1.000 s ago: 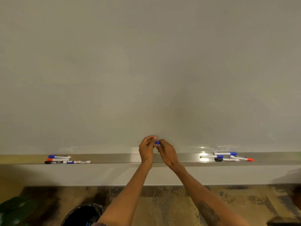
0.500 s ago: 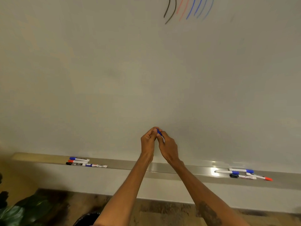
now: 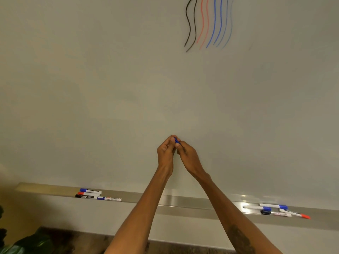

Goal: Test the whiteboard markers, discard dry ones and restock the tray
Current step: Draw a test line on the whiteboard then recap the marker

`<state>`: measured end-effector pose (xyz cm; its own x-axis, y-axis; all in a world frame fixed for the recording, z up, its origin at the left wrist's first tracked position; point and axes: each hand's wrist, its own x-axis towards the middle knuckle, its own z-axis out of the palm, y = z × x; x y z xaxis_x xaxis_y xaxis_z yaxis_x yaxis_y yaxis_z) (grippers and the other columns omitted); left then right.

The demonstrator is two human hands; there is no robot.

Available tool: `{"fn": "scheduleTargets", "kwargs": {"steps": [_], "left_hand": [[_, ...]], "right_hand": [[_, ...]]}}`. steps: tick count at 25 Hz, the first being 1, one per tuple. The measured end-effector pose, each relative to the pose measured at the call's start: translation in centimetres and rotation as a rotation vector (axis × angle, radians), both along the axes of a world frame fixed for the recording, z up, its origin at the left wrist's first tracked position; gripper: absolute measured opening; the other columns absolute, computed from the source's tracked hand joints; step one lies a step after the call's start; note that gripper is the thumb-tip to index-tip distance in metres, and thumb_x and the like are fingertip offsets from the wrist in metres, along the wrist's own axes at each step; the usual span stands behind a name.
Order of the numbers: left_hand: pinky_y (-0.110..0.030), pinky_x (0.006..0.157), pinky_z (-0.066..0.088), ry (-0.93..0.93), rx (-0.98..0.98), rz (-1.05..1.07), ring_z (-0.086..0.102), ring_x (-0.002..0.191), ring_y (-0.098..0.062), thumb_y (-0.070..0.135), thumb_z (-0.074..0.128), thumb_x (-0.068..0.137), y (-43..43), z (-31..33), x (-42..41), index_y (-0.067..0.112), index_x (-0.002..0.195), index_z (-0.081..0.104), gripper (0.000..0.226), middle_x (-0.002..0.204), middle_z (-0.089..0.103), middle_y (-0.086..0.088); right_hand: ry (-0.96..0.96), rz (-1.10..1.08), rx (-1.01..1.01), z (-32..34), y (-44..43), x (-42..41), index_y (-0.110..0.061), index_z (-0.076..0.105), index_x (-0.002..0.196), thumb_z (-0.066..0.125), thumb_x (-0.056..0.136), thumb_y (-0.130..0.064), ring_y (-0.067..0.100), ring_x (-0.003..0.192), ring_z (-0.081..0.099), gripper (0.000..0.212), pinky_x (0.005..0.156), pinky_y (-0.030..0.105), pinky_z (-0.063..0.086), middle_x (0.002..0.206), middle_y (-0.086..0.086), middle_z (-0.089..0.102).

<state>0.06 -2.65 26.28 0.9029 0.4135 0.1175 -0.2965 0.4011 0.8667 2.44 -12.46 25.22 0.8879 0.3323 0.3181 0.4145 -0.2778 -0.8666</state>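
tray (image 3: 183, 201): brushed glossy metal | whiteboard (image 3: 110, 88): smooth, matt sheen

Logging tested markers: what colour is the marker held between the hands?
The marker is blue; head view shows it best.

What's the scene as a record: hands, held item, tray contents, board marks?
left hand: raised in front of the whiteboard, fingertips pinching the blue marker
right hand: pinching the same marker from the other side
marker cap: cannot tell whether on or off
tray: below the hands, bare steel in the middle
left marker group: blue, red and black caps
right marker group: blue, dark and red caps
test strokes: wavy black, red and blue lines, upper right
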Motion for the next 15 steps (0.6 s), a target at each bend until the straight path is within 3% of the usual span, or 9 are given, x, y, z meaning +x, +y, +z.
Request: {"fn": "scheduleTargets", "kwargs": {"steps": [2,4,6,8,11,13,15], "left_hand": [[-0.026,0.085,0.054,-0.005,-0.144,0.043,0.068,0.088,-0.018,0.014,0.052,0.102,0.4,2.4,0.8,0.010,0.103,0.071,0.019,0.084,0.073,0.000],[-0.026,0.087,0.054,-0.044,-0.132,0.061,0.069,0.087,-0.018,0.014,0.052,0.102,0.5,4.6,1.4,0.007,0.106,0.070,0.020,0.084,0.073,-0.001],[-0.026,0.089,0.055,-0.102,0.024,0.080,0.070,0.091,-0.016,0.019,0.053,0.101,0.3,6.4,1.5,0.007,0.109,0.069,0.022,0.092,0.074,-0.004],[-0.027,0.092,0.054,-0.190,0.144,0.110,0.070,0.098,-0.018,0.022,0.055,0.101,0.1,8.4,1.3,0.006,0.111,0.069,0.024,0.098,0.075,-0.007],[-0.028,0.094,0.053,-0.297,0.255,0.208,0.070,0.100,-0.019,0.023,0.058,0.099,0.2,12.1,1.6,0.006,0.111,0.066,0.022,0.100,0.075,-0.007],[-0.025,0.092,0.053,-0.362,0.304,0.266,0.070,0.100,-0.018,0.023,0.062,0.097,0.3,14.8,2.1,0.010,0.110,0.066,0.019,0.102,0.074,-0.008],[-0.030,0.094,0.053,-0.434,0.370,0.331,0.069,0.102,-0.018,0.024,0.065,0.094,0.5,17.3,2.9,0.009,0.110,0.067,0.022,0.106,0.073,-0.007]], "right_hand": [[-0.009,0.090,-0.018,0.8,0.3,-0.4,-0.022,0.052,0.140,0.039,0.106,-0.031,0.008,0.115,0.059,0.038,0.101,0.026,0.047,0.127,-0.005,0.062],[0.036,0.150,0.050,1.8,0.4,-0.9,-0.020,0.042,0.147,0.040,0.106,-0.029,0.003,0.119,0.054,0.042,0.099,0.016,0.044,0.132,-0.010,0.056],[0.076,0.127,0.155,3.7,0.6,-0.9,-0.025,0.039,0.147,0.041,0.105,-0.027,-0.005,0.089,0.057,0.041,0.075,0.010,0.047,0.103,-0.019,0.060],[0.114,0.107,0.290,6.0,0.4,-0.4,-0.038,0.039,0.144,0.043,0.104,-0.022,0.000,0.066,0.048,0.043,0.059,0.017,0.041,0.078,-0.013,0.055],[0.030,0.091,0.434,10.0,-1.0,0.4,-0.034,0.031,0.150,0.044,0.104,-0.015,0.018,0.063,0.052,0.051,0.061,0.030,0.051,0.088,0.009,0.060],[-0.078,0.067,0.496,13.1,-2.2,0.1,-0.029,0.043,0.144,0.051,0.102,-0.013,0.024,0.066,0.060,0.046,0.067,0.034,0.059,0.096,0.016,0.066],[-0.125,0.063,0.615,16.0,-3.2,-0.1,-0.012,0.062,0.126,0.057,0.098,-0.009,0.025,0.070,0.065,0.029,0.070,0.036,0.060,0.097,0.019,0.068]]}}
